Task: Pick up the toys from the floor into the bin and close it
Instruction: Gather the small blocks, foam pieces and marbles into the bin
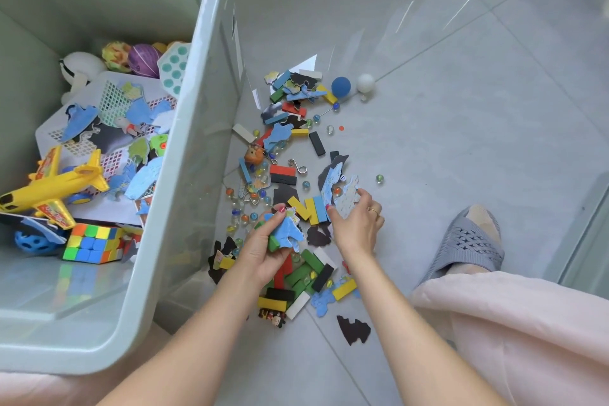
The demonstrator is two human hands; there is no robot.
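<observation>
Gathering flat jigsaw pieces: left hand (268,245) clutches a blue piece (290,231) and green block (273,242); right hand (357,221) pinches another piece (346,201). Light, thin, bendable; best lifted by edges.

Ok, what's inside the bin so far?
The bin holds a yellow toy plane, a puzzle cube, a white basket, blue puzzle pieces and balls. Whatever lies beneath the basket is hidden.

left hand (263,249) grips puzzle pieces (290,231) | right hand (357,224) pinches piece (346,199)
</observation>
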